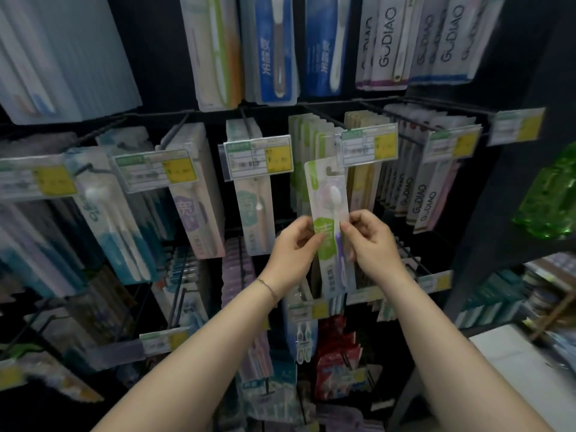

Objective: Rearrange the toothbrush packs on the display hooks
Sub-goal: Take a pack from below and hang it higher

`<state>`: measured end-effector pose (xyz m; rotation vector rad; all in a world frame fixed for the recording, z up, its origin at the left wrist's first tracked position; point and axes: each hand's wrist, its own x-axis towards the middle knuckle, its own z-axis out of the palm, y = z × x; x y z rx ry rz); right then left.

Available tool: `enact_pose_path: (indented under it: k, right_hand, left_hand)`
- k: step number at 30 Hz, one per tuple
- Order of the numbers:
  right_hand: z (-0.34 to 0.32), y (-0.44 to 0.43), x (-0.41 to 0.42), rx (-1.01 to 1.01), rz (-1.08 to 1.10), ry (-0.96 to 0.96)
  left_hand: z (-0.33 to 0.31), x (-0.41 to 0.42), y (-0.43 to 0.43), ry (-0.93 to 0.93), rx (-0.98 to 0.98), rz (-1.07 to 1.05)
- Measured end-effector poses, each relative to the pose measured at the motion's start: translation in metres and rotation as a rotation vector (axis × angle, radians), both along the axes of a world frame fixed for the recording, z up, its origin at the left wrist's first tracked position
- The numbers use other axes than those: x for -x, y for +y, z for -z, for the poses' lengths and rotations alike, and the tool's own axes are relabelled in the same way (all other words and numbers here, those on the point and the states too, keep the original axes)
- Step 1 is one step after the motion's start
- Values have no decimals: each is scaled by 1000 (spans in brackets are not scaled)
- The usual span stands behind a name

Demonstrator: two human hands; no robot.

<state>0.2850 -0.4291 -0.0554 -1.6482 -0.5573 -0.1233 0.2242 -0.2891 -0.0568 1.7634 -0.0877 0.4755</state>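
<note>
A green-and-white toothbrush pack (329,198) with a purple-handled brush is held upright in front of the middle row of hooks. My left hand (293,247) grips its left edge and my right hand (371,241) pinches its right edge, both around the pack's middle. Its hang hole sits just below and left of a price tag (369,145) at the tip of a hook. Behind it hang matching green packs (304,141) on their hook. More packs hang to the left (247,194) and right (417,194).
Rows of black wire hooks carry toothbrush packs above (274,48) and below (240,282), each with a yellow-and-white price tag. Red packets (336,357) hang lower down. A green bottle (551,198) stands on a dark shelf at the right.
</note>
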Motion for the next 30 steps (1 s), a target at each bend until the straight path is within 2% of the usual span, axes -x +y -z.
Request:
enact_pose_path:
  k: [11,22,30]
  right_hand:
    - [-35,5,-20,-25,36,-89]
    - [-37,-4,-33,0,94,-37]
    - [-41,-13,-43,-28,43,-13]
  left_hand:
    - [-29,-19,-1,-67,15,-8]
    - [-30,-30,-14,-29,-2,-55]
    - [-33,-32,-26,7,24,-75]
